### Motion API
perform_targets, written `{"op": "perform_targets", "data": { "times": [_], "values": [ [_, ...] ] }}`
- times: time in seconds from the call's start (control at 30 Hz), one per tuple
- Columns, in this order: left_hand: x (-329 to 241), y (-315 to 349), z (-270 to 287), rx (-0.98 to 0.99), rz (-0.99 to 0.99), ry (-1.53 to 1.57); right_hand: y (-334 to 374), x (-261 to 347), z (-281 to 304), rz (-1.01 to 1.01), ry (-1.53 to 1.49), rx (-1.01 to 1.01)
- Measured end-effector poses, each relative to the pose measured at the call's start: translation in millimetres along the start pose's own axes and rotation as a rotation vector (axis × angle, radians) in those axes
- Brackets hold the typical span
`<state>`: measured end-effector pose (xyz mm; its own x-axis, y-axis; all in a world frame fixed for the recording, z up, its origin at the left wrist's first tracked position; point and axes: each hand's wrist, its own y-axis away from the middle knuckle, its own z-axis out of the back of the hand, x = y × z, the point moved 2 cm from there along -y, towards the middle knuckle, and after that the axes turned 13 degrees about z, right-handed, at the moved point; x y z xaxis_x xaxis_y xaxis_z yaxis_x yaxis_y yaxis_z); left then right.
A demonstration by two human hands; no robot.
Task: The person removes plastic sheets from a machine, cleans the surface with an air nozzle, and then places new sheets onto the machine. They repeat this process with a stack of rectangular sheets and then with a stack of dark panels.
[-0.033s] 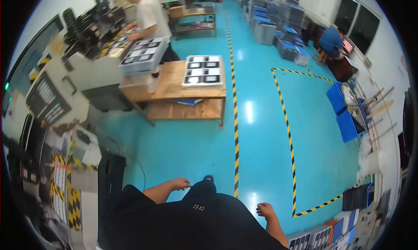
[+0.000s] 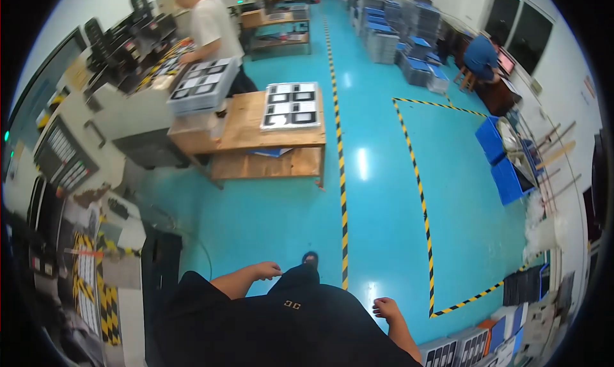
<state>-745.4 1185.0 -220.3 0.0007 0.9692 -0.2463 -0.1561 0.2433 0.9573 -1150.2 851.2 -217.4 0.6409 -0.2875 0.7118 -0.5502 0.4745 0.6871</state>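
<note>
My left hand (image 2: 266, 270) hangs beside my dark clothing, its fingers loosely curled, with nothing visible in it. On my other side, my right hand (image 2: 385, 307) hangs over the blue floor, fingers folded in and no object showing. Neither hand touches a thing. Ahead stands a wooden two-level bench (image 2: 246, 133). On its top lies a white tray (image 2: 292, 127) of black-and-white rectangular pieces. Left of that, a stack of clear trays (image 2: 200, 89) holds similar pieces. My shoe (image 2: 310, 258) shows below, in front of my clothing.
Machines with a control panel (image 2: 67, 153) line the left. A person in a white shirt (image 2: 219, 31) works at one; another in blue (image 2: 481, 55) sits far right. Blue bins (image 2: 510, 183), stacked grey crates (image 2: 382, 44) and boxed trays (image 2: 470, 348) stand right of the yellow-black floor tape (image 2: 342, 207).
The bench and its trays sit slightly further left in the picture. More of my shoe shows. My hands keep nearly the same pose.
</note>
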Motion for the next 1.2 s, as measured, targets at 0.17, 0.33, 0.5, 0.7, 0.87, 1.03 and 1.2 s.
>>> {"op": "perform_targets", "data": {
  "times": [0.17,0.33,0.5,0.7,0.87,1.03,1.2],
  "values": [
    [-120.8,-60.4,36.7,0.068,-0.004,-0.092,-79.1,72.1,19.5,0.006,-0.04,0.084],
    [-213.4,-123.6,144.2,0.042,0.009,-0.137,-182.6,147.1,90.1,-0.02,-0.047,-0.112],
    [-322.5,-144.4,285.6,-0.12,-0.074,-0.212,-263.3,213.6,151.5,-0.11,-0.037,-0.228],
    [-483.9,-172.6,405.9,-0.175,-0.207,0.098,-353.5,290.5,168.2,-0.178,0.221,-0.034],
    [-571.3,-243.6,474.3,-0.156,-0.331,0.108,-480.9,353.7,228.2,-0.231,0.14,0.274],
    [-603.8,-304.4,531.4,-0.118,-0.182,-0.366,-626.7,486.5,319.4,-0.112,0.205,0.273],
    [-700.4,-308.0,586.6,-0.094,-0.065,-0.007,-832.2,650.2,395.4,-0.274,0.259,0.159]
  ]
}}
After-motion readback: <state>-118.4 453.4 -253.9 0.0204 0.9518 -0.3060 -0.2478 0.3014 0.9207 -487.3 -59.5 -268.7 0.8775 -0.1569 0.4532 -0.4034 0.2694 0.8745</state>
